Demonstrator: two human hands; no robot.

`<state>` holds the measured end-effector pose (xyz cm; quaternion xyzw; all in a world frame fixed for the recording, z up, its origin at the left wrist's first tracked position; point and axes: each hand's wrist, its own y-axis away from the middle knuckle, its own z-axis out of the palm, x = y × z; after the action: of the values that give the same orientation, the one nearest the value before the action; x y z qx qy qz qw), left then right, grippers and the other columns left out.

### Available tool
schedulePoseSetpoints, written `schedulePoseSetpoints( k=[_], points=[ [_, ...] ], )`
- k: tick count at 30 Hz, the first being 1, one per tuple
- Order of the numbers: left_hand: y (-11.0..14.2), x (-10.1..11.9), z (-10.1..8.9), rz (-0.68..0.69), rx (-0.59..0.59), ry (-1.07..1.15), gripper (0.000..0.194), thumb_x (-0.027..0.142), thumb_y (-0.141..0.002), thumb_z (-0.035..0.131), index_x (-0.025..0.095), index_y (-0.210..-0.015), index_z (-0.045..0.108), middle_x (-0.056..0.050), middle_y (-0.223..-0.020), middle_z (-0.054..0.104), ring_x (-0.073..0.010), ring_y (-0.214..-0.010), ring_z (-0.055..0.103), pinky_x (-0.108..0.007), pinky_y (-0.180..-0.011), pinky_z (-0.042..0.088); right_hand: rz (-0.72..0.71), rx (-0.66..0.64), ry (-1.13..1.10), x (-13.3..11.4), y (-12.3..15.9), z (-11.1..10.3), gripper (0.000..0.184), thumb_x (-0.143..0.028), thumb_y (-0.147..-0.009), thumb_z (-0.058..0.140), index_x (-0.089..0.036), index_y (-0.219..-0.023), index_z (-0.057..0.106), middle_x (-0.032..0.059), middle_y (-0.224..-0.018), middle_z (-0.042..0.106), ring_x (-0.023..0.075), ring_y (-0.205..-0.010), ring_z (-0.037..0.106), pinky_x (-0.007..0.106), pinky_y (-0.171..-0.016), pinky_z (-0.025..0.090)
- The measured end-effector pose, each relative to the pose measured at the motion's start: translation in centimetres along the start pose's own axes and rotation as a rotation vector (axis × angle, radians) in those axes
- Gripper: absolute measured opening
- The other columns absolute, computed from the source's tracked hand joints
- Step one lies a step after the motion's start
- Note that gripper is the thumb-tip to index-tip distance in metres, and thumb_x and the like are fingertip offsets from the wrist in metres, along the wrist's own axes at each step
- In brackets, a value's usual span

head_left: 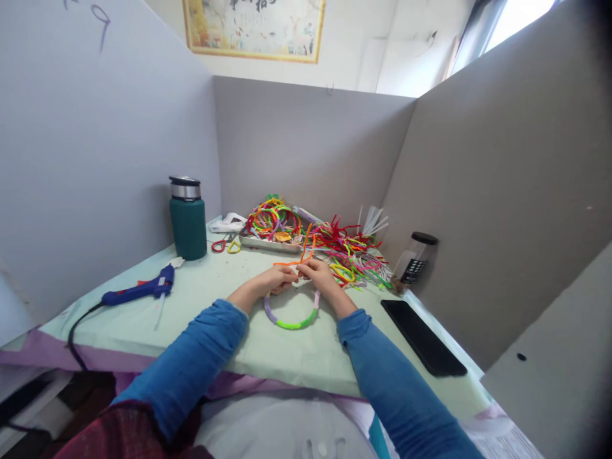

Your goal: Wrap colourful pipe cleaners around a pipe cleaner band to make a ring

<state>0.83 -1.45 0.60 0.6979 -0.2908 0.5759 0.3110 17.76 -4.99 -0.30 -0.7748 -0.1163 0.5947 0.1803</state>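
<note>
A ring wrapped in bands of coloured pipe cleaner (294,326), purple, green and pale pink, hangs just over the table below both hands. My left hand (278,279) is closed in a pinch on the ring's far side. Beside it, almost touching, my right hand (317,275) pinches an orange pipe cleaner (306,243) where it meets the ring. Loose orange ends stick up and out to the left beyond the fingers. The fingertips cover the exact spot where the orange strand meets the ring.
Behind the hands stand a metal tray (270,244) of coloured rings and a heap of pipe cleaners (347,239). At left are scissors (233,247), a green bottle (188,223) and a blue glue gun (143,290). A black phone (423,336) and clear jar (414,261) are right.
</note>
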Motion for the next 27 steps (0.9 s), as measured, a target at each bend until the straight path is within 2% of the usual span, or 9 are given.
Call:
schedulePoseSetpoints(
  k=[4, 17, 27],
  points=[
    [-0.03, -0.08, -0.04, 0.014, 0.028, 0.022, 0.027, 0.038, -0.073, 0.065, 0.017, -0.077, 0.048, 0.009, -0.046, 0.034, -0.0033, -0.033, 0.020, -0.021, -0.036, 0.007, -0.013, 0.010, 0.006, -0.09, -0.02, 0.00, 0.026, -0.040, -0.070, 0.067, -0.017, -0.059, 0.060, -0.0007, -0.055, 0.057, 0.0120, -0.054, 0.049, 0.025, -0.054, 0.039],
    [-0.24, -0.12, -0.31, -0.021, 0.015, 0.076, 0.018, 0.031, -0.076, 0.061, 0.016, -0.082, 0.056, 0.008, -0.044, 0.035, -0.0042, -0.032, 0.021, -0.020, -0.035, 0.008, -0.004, 0.017, -0.054, 0.31, -0.11, -0.10, 0.022, -0.037, -0.068, 0.068, -0.017, -0.062, 0.059, -0.0016, -0.056, 0.058, 0.0116, -0.054, 0.051, 0.024, -0.054, 0.039],
    [-0.25, -0.04, -0.31, -0.044, 0.025, 0.075, 0.010, 0.025, -0.078, 0.056, 0.016, -0.076, 0.051, 0.008, -0.045, 0.034, -0.0038, -0.031, 0.020, -0.020, -0.035, 0.008, -0.005, 0.019, -0.075, 0.57, -0.16, -0.09, 0.021, -0.037, -0.068, 0.068, -0.017, -0.065, 0.060, 0.0006, -0.060, 0.062, 0.0136, -0.058, 0.056, 0.026, -0.058, 0.043]
  ],
)
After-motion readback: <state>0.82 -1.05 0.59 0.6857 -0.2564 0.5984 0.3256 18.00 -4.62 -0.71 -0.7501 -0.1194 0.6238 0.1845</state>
